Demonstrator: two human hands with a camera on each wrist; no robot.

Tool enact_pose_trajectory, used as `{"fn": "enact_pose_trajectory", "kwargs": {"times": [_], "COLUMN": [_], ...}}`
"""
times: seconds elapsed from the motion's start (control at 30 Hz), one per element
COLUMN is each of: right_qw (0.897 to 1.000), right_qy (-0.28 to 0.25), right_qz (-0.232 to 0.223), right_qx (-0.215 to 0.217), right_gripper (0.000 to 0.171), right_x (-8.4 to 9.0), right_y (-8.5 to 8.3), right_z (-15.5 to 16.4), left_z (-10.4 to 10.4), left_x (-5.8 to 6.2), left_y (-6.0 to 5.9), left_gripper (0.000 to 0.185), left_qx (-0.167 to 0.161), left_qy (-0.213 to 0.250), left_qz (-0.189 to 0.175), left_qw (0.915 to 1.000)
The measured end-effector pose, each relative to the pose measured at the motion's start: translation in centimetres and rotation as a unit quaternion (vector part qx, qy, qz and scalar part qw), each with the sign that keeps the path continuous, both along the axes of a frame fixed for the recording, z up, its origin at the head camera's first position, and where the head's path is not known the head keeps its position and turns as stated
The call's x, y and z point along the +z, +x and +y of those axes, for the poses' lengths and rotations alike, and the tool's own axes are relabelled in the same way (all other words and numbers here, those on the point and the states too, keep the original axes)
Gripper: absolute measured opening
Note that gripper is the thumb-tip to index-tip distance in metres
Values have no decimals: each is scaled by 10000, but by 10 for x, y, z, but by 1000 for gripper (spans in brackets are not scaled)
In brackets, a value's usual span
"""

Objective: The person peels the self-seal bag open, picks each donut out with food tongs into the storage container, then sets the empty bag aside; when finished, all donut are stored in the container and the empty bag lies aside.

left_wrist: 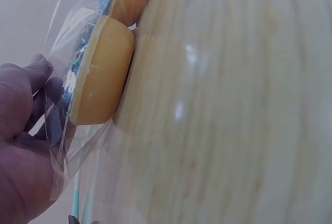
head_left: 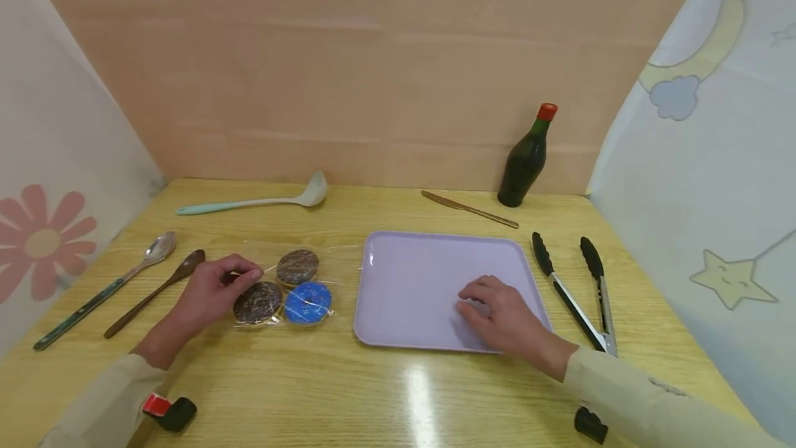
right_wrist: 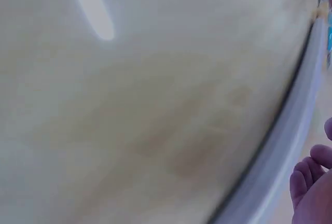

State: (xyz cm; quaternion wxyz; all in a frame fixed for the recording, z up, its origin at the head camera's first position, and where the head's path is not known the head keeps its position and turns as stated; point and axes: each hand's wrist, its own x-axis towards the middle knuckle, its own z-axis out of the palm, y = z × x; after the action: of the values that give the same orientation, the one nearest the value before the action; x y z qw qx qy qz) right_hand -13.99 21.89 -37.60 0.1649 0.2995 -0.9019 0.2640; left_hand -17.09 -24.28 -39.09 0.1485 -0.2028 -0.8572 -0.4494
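Three round doughnuts lie in a clear plastic bag [head_left: 338, 265] on the left half of the table. One is blue-topped [head_left: 307, 303]; a dark brown doughnut [head_left: 258, 302] and a lighter brown one [head_left: 298, 267] sit beside it. My left hand [head_left: 214, 289] pinches the bag's left edge between thumb and fingers, right by the dark doughnut. In the left wrist view, the clear film [left_wrist: 59, 146] stretches across the fingertips, and the doughnuts' tan sides show. Over the right part of a lilac tray [head_left: 410, 289], my right hand [head_left: 500, 313] hovers with loosely bent fingers, holding nothing.
Left of the bag lie a wooden spoon [head_left: 155, 292] and a green-handled metal spoon [head_left: 99, 301]. A ladle [head_left: 267, 201], a copper-coloured knife [head_left: 469, 209] and a red-capped dark bottle [head_left: 525, 161] are at the back. Black-tipped tongs [head_left: 578, 299] lie right of the tray.
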Motion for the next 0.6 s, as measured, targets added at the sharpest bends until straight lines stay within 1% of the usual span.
{"fn": "enact_pose_trajectory", "kwargs": {"times": [0.13, 0.2, 0.3, 0.37, 0.47, 0.6], "right_qw": [9977, 9940, 9859, 9784, 9647, 9454], "right_qy": [-31, 34, 58, 92, 177, 393], "right_qz": [240, 317, 285, 59, -434, -1059], "right_qx": [-636, -1049, -1645, -2062, -2592, -3058], "right_gripper": [11, 15, 25, 33, 53, 78], "right_x": [-4, -5, -4, -2, 0, -1], "right_y": [16, 23, 30, 34, 35, 33], "right_z": [43, 61, 84, 97, 116, 135], "left_z": [0, -1, -1, -2, -2, 0], "left_x": [1, 1, -1, -3, -3, 0], "left_y": [1, 2, 2, 1, 1, 2], "left_gripper": [9, 10, 10, 10, 10, 9], "left_qx": [-8, -3, 38, 66, 88, 82], "left_qy": [61, 71, 47, 38, 77, 141], "left_qz": [-23, -38, -45, -54, -63, -79], "left_qw": [10000, 10000, 10000, 10000, 9999, 9998]}}
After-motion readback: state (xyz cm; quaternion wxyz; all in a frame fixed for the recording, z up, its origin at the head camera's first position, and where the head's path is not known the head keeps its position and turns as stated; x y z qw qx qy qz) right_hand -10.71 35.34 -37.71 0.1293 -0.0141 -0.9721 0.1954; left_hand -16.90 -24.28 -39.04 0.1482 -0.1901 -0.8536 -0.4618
